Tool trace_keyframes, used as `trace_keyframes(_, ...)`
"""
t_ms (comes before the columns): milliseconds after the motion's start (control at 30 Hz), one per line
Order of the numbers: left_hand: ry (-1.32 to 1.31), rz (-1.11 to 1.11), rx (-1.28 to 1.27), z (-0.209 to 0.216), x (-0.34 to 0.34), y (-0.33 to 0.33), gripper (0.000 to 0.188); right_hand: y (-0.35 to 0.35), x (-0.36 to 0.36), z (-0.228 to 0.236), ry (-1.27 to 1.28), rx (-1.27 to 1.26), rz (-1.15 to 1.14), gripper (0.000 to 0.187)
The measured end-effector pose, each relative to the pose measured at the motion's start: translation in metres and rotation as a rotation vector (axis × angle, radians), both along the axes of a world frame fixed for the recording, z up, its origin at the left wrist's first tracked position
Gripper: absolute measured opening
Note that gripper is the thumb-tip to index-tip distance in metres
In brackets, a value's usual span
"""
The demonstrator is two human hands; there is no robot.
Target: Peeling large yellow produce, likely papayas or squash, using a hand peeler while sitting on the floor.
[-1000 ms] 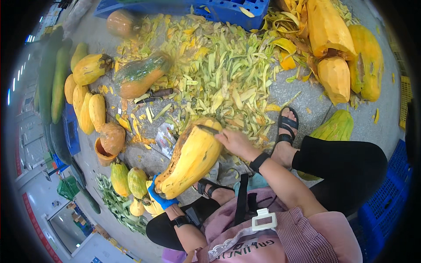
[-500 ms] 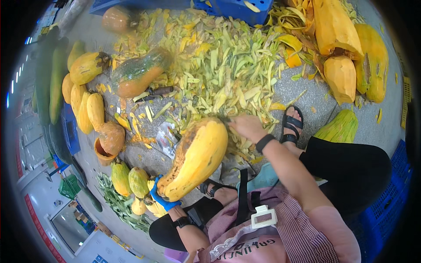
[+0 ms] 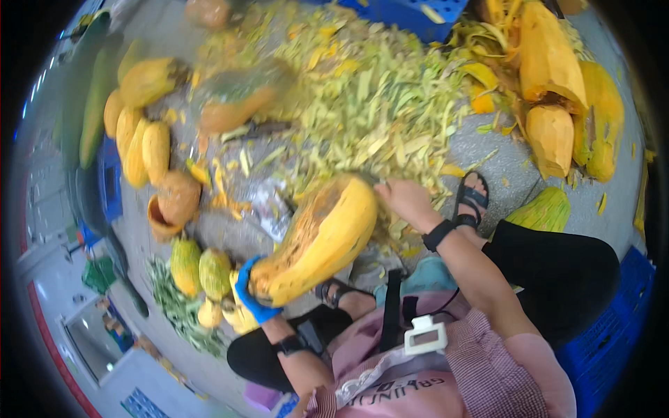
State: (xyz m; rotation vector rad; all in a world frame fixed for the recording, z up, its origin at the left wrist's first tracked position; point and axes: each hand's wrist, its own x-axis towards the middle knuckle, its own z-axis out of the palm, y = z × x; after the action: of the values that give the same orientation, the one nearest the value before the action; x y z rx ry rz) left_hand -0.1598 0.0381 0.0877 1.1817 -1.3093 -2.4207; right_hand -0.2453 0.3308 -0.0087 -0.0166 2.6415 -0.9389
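Observation:
A large, long yellow pumpkin (image 3: 327,244) is held tilted above my lap, its upper end toward the right. A rough brown scarred patch runs along its upper left side. My left hand (image 3: 252,291), in a blue glove, wraps round its lower left end. My bare right hand (image 3: 408,203) is at the upper right end, its fingers curled closed. Whatever those fingers hold, if anything, is hidden and blurred. Beyond the pumpkin spreads a thick heap of pale green and yellow peelings (image 3: 369,104) on the grey floor.
A green-and-orange pumpkin (image 3: 240,104) lies beyond the peelings' left side. Several yellow pumpkins (image 3: 157,153) and a cut hollow piece (image 3: 164,221) stand at left. Peeled orange pumpkins (image 3: 550,132) lie at far right. A blue crate (image 3: 411,17) is at the back. My sandaled foot (image 3: 472,198) is at right.
The whole view has shifted slightly. The pumpkin stays in my gloved left hand, at much the same tilt. My right hand remains beside its upper end, with fingers still curled.

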Motion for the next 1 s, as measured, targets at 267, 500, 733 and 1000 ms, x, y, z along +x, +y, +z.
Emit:
trace_keyframes(267,0.193,-0.199,-0.618,0.020,-0.019,0.042,0.027,-0.063,0.048,0.139,0.206,-0.301,0.270,0.019)
trace_keyframes(500,0.191,-0.277,-0.785,0.028,-0.024,0.057,0.022,-0.058,0.061,0.112,0.294,0.015,0.233,0.023)
trace_keyframes(733,0.212,-0.305,-0.815,0.038,-0.034,0.077,0.017,-0.035,0.068,0.135,0.210,-0.149,0.073,0.024)
trace_keyframes(1000,0.030,-0.391,-0.791,0.056,-0.043,0.090,0.016,0.004,0.036,0.085,0.206,0.025,-0.058,0.026)
